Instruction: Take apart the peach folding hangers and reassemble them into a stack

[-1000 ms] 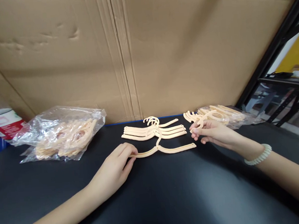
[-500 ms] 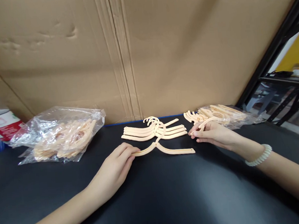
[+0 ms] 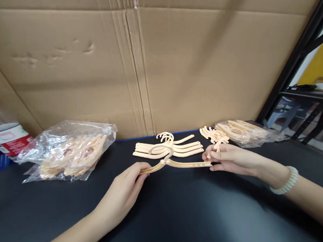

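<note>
My left hand (image 3: 131, 183) pinches the left arm of a cream plastic clothes hanger (image 3: 186, 164). The hanger is tilted so that the hollow, slotted side of its arms shows, and its hook leans away to the left. At its right end is my right hand (image 3: 231, 160), closed on a small cream plastic piece (image 3: 217, 145) that sticks up past the fingers. Those fingers are close to the hanger's tip; whether they touch it I cannot tell. Just behind lies a stack of similar hangers (image 3: 150, 154), their hooks overlapping.
A clear bag of cream hanger parts (image 3: 77, 153) lies on the left of the black table (image 3: 168, 213). Loose cream pieces (image 3: 211, 135) and another bag (image 3: 243, 131) are at the back right. Behind stands a cardboard wall (image 3: 201, 58); a labelled bottle (image 3: 9, 138) is far left.
The hanger has been turned in my left hand, its hook now leaning back and its hollow side showing. My right hand has come down to the hanger's right end with the small piece.
</note>
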`<act>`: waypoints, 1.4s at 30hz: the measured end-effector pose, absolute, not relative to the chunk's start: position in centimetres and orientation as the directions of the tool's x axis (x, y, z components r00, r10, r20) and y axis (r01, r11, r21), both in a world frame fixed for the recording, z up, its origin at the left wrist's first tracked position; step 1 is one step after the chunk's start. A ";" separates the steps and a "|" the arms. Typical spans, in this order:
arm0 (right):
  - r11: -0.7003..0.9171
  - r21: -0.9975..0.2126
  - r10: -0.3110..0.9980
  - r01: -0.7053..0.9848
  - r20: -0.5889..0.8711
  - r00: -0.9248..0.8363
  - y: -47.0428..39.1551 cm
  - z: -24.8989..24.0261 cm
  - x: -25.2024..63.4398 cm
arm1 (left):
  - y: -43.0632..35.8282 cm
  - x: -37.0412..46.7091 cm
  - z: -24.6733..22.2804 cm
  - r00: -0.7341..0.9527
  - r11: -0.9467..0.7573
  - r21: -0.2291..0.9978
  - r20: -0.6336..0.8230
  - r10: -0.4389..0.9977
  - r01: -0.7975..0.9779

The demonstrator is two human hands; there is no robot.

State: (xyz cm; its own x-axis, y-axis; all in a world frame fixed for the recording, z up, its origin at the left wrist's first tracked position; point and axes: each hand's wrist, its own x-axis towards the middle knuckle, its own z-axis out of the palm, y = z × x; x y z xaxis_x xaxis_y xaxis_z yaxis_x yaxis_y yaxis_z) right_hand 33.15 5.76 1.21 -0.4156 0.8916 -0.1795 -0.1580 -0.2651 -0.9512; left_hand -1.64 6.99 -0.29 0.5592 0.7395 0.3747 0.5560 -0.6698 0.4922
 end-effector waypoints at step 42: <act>-0.198 -0.977 0.943 -0.079 -0.168 -0.289 5.2 1.6 32.3 | 6.8 -1.5 -0.1 0.527 -0.702 0.428 0.465 0.712 0.570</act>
State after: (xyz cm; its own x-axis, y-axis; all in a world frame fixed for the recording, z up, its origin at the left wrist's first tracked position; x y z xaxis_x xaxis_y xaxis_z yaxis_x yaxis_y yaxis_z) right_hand 32.34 5.17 1.59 -0.2886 0.9426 -0.1682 -0.0786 -0.1984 -0.9770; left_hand -1.54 6.79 -0.07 0.5270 0.7115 0.4648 0.5701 -0.7015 0.4275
